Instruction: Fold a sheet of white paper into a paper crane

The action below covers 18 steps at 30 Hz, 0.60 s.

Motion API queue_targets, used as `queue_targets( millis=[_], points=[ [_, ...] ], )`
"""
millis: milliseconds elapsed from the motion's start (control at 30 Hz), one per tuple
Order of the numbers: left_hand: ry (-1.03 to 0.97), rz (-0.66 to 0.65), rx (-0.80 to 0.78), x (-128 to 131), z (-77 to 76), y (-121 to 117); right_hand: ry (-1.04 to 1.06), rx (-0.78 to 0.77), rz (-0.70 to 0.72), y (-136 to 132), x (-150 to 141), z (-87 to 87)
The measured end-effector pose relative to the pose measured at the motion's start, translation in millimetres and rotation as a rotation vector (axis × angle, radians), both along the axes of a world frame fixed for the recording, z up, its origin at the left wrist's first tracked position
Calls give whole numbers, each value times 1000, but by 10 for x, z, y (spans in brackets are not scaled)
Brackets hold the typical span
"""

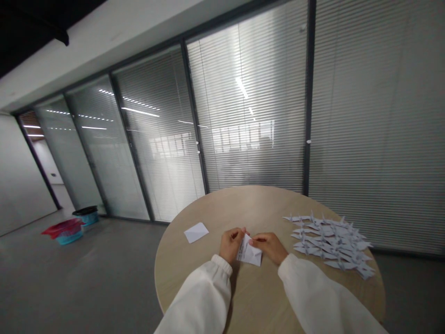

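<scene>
Round wooden bench (264, 204): left hand (231, 245) and right hand (269, 247) are pinching a folded paper sheet (249, 252) near the front rim, paper cranes (328, 241) lying off right; sheet is handling light and floppy, creases easily, best held by folded edges.

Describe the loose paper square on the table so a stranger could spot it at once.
Find the round wooden table by the glass wall. Left of the person's left hand lies the white paper square: flat, alone, unheld, unlike the paper cranes spread on the right.
</scene>
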State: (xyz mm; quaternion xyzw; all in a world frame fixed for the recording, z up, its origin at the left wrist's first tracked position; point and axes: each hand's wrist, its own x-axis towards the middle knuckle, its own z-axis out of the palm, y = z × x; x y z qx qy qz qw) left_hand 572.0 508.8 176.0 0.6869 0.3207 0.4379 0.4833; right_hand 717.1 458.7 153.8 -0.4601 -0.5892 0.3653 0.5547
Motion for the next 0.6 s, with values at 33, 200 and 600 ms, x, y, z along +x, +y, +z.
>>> queue_targets(
  millis=[33, 200, 600],
  points=[
    [3, 3, 2, -4, 3, -2, -1, -4, 4, -4, -4, 7],
    [-5, -12, 8, 2, -18, 16, -22, -8, -23, -10, 1, 20],
    [62, 16, 81, 25, -69, 55, -36, -20, -25, 55, 27, -90]
  ],
)
